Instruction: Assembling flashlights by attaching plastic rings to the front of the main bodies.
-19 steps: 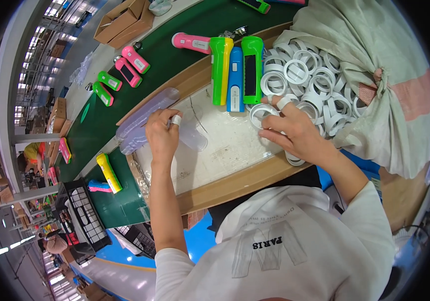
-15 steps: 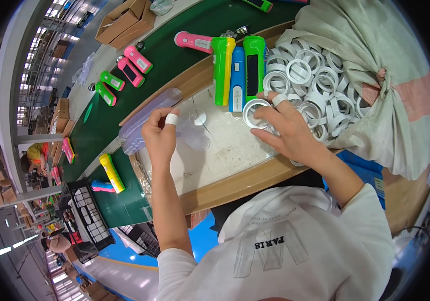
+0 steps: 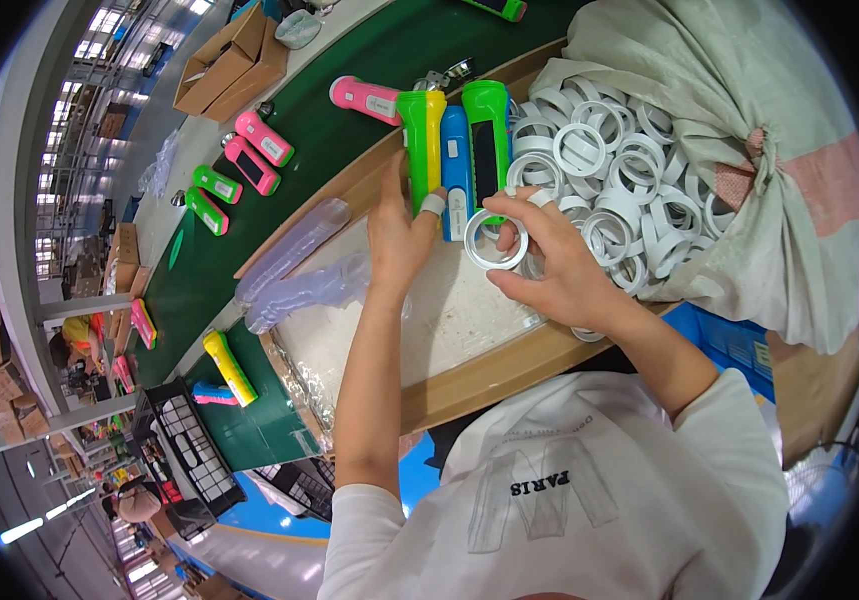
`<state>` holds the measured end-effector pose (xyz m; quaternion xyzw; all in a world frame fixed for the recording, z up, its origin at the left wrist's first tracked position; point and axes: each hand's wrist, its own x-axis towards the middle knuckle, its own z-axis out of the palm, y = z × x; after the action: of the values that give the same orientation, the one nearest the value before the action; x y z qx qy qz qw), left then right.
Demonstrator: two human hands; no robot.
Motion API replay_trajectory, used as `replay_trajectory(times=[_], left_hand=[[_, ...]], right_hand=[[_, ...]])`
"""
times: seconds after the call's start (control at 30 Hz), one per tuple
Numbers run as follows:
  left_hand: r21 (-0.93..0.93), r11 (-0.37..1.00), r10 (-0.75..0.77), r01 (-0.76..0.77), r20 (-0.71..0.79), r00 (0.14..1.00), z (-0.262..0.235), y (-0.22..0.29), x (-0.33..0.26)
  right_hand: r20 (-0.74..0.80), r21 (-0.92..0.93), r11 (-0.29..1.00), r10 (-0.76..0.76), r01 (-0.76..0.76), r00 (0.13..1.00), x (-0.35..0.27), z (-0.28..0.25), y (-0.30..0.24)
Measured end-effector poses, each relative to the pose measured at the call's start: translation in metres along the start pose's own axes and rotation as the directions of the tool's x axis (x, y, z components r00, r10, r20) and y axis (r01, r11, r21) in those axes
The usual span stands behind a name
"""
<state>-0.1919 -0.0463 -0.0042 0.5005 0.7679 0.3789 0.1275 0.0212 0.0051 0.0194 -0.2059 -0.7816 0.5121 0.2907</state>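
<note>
My right hand (image 3: 561,262) pinches a white plastic ring (image 3: 472,250) between thumb and fingers, just below the upright flashlights. My left hand (image 3: 399,235) has its fingers and thumb around the lower end of a green-and-yellow flashlight (image 3: 423,140). Beside that one lie a blue flashlight (image 3: 456,170) and a green flashlight (image 3: 487,105) with a dark panel. Both hands have white tape on a finger or thumb. A heap of white rings (image 3: 581,150) spills from a pale woven sack (image 3: 809,130) on the right.
Clear plastic pieces (image 3: 294,250) lie in the cardboard tray (image 3: 449,385) to the left. A green belt (image 3: 349,60) beyond carries pink flashlights (image 3: 264,140) and green flashlights (image 3: 211,200). A cardboard box (image 3: 234,65) stands at the far edge; a black crate (image 3: 189,440) is lower left.
My left hand has moved right and up and taken hold of the green-and-yellow flashlight. My right hand has drawn the white ring slightly down and left, away from the heap.
</note>
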Motion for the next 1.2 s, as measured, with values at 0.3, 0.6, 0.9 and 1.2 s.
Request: replay_trajectory(times=[0.3,0.6,0.9,1.2], left_hand=[[-0.535,0.828,-0.140,0.170,0.097,0.985,-0.098,0.053,-0.065],[-0.543,0.765,-0.223,0.345,0.279,0.934,-0.153,0.099,-0.135],[-0.197,0.973,-0.058,0.118,0.286,0.957,-0.162,0.088,-0.140],[0.044,0.996,0.067,-0.082,0.276,0.959,-0.166,0.102,-0.132]], right_hand=[[0.028,0.328,0.936,0.121,-0.124,0.992,-0.005,-0.005,-0.004],[-0.008,-0.104,0.971,-0.218,0.216,0.976,-0.008,-0.001,-0.017],[0.156,0.264,0.964,-0.023,-0.019,0.987,-0.005,-0.015,-0.019],[0.171,-0.102,0.952,-0.270,0.290,0.947,-0.002,-0.022,-0.018]])
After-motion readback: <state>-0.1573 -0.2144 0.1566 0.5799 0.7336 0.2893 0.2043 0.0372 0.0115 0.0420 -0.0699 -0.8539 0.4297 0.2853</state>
